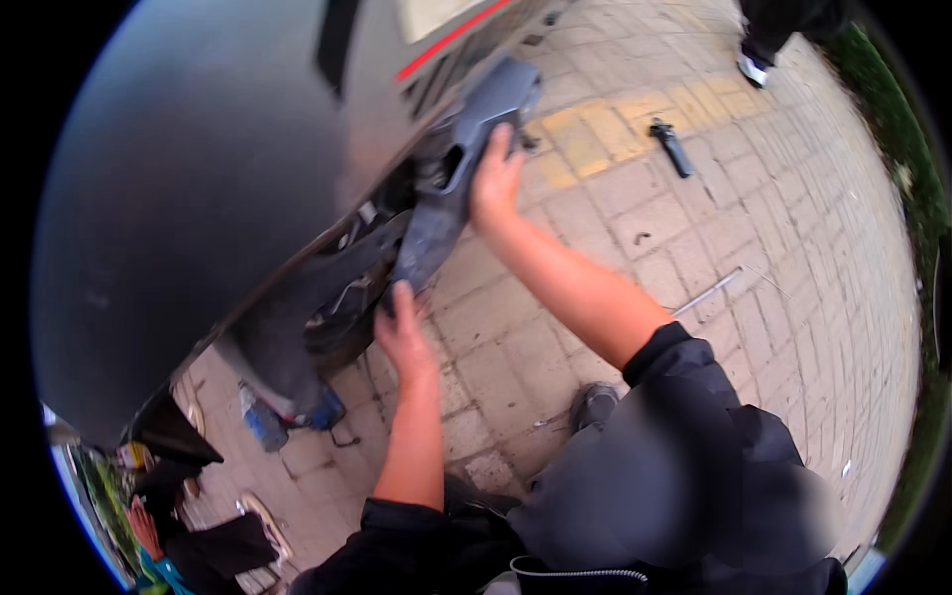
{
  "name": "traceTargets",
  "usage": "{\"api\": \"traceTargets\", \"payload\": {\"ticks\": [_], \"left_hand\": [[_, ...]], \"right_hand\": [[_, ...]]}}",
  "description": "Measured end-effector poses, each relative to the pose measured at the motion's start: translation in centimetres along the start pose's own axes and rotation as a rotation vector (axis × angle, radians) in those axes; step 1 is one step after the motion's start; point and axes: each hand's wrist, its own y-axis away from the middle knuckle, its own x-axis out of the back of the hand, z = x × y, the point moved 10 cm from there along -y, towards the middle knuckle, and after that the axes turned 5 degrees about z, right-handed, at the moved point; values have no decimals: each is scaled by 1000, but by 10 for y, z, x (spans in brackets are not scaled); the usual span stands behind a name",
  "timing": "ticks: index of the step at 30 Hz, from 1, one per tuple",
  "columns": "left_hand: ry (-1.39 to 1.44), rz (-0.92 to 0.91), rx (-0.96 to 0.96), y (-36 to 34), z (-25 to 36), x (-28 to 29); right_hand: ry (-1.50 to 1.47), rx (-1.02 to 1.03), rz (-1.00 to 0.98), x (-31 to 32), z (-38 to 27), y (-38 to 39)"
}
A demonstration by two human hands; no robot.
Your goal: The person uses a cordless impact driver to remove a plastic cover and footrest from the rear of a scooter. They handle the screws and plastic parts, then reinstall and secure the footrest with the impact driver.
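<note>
My two hands grip a long grey plastic trim piece at the lower edge of a large dark grey panel, which looks like vehicle bodywork. My right hand is closed on its upper section, beside an oval opening. My left hand holds the lower end, fingers pointing up along it. Dark inner parts show in the gap between the trim and the panel, partly hidden by the piece. A red stripe runs on the bodywork above.
A black tool and a silver rod lie on brick paving. A plastic bottle lies under the panel. Another person's legs stand top right; another person is at lower left. A grass strip edges the right.
</note>
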Motion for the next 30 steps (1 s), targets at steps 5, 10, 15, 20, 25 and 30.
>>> {"api": "traceTargets", "payload": {"ticks": [5, 10, 15, 20, 25, 30], "left_hand": [[38, 10, 18, 1, -6, 6], [8, -25, 56, 23, -39, -10], [-190, -87, 251, 54, -81, -21], [-337, -125, 351, 69, -110, -24], [-413, -113, 396, 70, -117, 0], [-446, -69, 444, 75, -113, 16]], "right_hand": [[139, 82, -198, 20, 10, -19], [561, 249, -45, 171, 24, -155], [1072, 416, 269, 283, -33, -266], [1403, 622, 213, 267, -60, -320], [1664, 604, -2, 228, -32, -364], [1673, 470, -156, 234, -15, -400]]}}
